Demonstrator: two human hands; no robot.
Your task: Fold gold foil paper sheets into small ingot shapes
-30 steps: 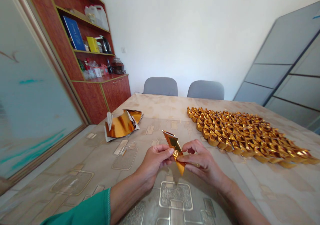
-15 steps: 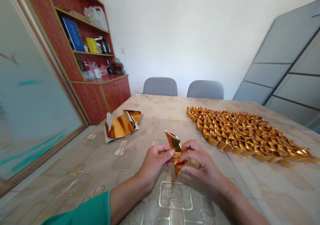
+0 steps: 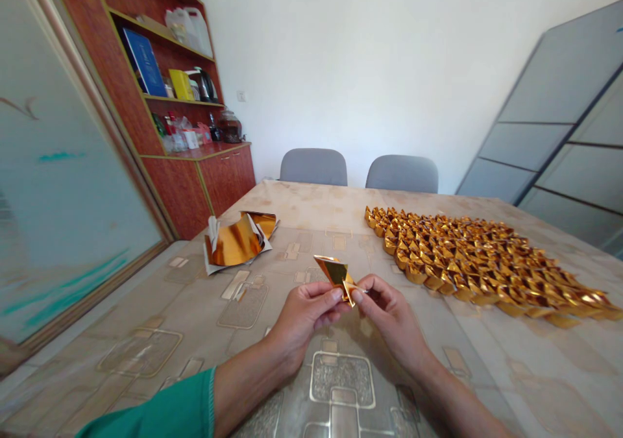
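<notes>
Between my hands, above the table, is a partly folded piece of gold foil paper [image 3: 335,271] with a pointed flap standing up and away from me. My left hand [image 3: 311,308] pinches its left side between thumb and fingers. From the right, my right hand [image 3: 387,305] pinches the near right corner, thumb towards me. The fingers hide part of the folds. To the right lie many folded gold paper ingots [image 3: 462,256] in close rows. A loose stack of gold foil sheets with white edges [image 3: 236,243] curls up on the left.
A patterned cover lies over the table [image 3: 243,308]. Two grey chairs [image 3: 314,167] stand at its far side. At the back left is a red-brown cabinet [image 3: 224,172] with bottles and a kettle on its shelves.
The lower point of the gold foil paper, which hung downwards, is now folded up. My right hand has shifted from loosely curled fingers to a pinch on the corner.
</notes>
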